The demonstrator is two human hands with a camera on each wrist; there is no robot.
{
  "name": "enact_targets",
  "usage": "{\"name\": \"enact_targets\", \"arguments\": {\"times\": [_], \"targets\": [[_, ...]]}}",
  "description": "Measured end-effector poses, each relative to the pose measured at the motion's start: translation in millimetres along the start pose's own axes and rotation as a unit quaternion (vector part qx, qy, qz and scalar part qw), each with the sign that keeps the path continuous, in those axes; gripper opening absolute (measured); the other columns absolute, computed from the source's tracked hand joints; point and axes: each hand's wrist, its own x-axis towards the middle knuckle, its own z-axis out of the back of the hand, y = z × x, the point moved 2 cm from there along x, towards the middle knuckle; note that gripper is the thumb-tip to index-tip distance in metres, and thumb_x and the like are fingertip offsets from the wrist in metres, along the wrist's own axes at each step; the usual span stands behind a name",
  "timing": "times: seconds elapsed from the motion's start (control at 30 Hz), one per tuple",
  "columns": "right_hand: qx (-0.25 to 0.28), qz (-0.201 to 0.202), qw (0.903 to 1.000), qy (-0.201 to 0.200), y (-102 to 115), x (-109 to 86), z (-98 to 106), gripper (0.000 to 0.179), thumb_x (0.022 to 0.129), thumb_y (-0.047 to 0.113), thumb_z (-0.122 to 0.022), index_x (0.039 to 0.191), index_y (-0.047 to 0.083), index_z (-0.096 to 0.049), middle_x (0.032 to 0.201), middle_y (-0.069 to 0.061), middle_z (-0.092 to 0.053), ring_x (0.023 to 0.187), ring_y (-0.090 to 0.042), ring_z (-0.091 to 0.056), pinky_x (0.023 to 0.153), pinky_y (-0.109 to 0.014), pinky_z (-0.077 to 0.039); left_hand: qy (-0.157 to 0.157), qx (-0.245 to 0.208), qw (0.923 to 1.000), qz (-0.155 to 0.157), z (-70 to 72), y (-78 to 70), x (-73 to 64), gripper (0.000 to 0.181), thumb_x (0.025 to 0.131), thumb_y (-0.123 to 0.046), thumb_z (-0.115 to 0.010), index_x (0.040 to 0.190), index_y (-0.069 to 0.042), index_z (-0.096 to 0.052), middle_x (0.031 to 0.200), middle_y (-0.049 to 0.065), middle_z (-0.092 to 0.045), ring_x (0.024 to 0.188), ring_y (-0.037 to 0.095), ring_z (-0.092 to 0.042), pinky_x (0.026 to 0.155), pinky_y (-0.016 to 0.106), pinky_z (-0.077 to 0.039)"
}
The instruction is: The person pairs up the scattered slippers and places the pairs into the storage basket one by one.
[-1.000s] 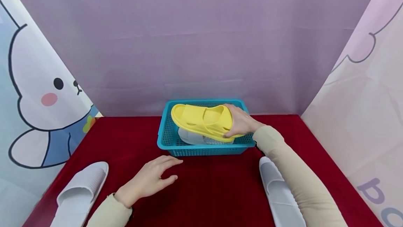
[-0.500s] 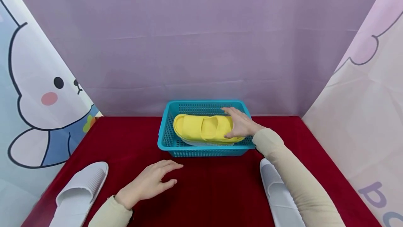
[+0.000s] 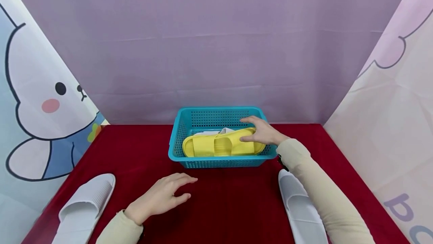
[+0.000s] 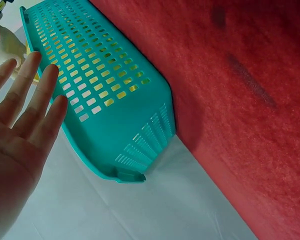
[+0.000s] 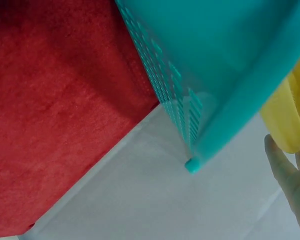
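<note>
In the head view, a yellow slipper (image 3: 204, 147) lies lengthwise in the turquoise basket (image 3: 220, 164), along its near wall. Behind it, parts of a white slipper (image 3: 227, 130) show; the yellow one hides the rest. My right hand (image 3: 265, 132) is over the basket's right end, fingers extended and spread, with the thumb overlapping the yellow slipper. In the right wrist view, a fingertip is right at the edge of the yellow slipper (image 5: 285, 120). My left hand (image 3: 160, 196) hovers in front of the basket, palm turned inward and fingers loosely extended, holding nothing.
White slippers lie at the front left (image 3: 82, 206) and front right (image 3: 301, 208) of the red cloth (image 3: 220, 206), the right one partly under my sleeve. A purple curtain (image 3: 209, 48) hangs behind the basket. Printed sheets (image 3: 44, 86) flank both sides.
My right hand has let the yellow slipper down into the basket. Since then the slipper has shifted toward the near wall, uncovering white behind it. My left hand has stayed nearly still.
</note>
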Motion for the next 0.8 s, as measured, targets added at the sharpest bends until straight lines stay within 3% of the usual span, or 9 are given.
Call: {"name": "enact_targets", "arguments": {"times": [0.3, 0.57, 0.8], "targets": [[0.012, 0.004, 0.9993, -0.035, 3, -11.8, 6, 0.07, 0.08, 0.052, -0.061, 0.138, 0.018, -0.039, 0.14, -0.007, -0.039, 0.129, -0.027, -0.035, 0.1, -0.054, -0.035, -0.007, -0.007, 0.9999, -0.004, 1.4, -2.1, 0.2, 0.041, 0.087, -0.028, -0.06, 0.127, -0.018, -0.054, 0.122, -0.007, -0.055, 0.111, 0.012, -0.051, 0.089, 0.036, -0.049], [0.136, 0.008, 0.9868, -0.087, 1, -31.2, 17, 0.055, 0.086, 0.046, -0.058, 0.133, 0.019, -0.045, 0.137, -0.005, -0.045, 0.127, -0.031, -0.039, 0.1, -0.053, -0.036, -0.028, -0.014, 0.9995, -0.005, 3.2, -2.4, -1.2, 0.04, 0.086, -0.028, -0.061, 0.125, -0.02, -0.055, 0.122, -0.008, -0.055, 0.11, 0.011, -0.052, 0.089, 0.036, -0.049], [0.152, 0.047, 0.9822, -0.101, 5, -54.3, 26, 0.047, 0.09, 0.033, -0.056, 0.132, 0.015, -0.046, 0.135, -0.008, -0.046, 0.127, -0.032, -0.039, 0.103, -0.054, -0.032, -0.052, -0.028, 0.9982, -0.009, 6.9, -2.6, -4.7, 0.04, 0.085, -0.026, -0.063, 0.124, -0.02, -0.057, 0.12, -0.01, -0.056, 0.109, 0.009, -0.052, 0.088, 0.034, -0.05]]}}
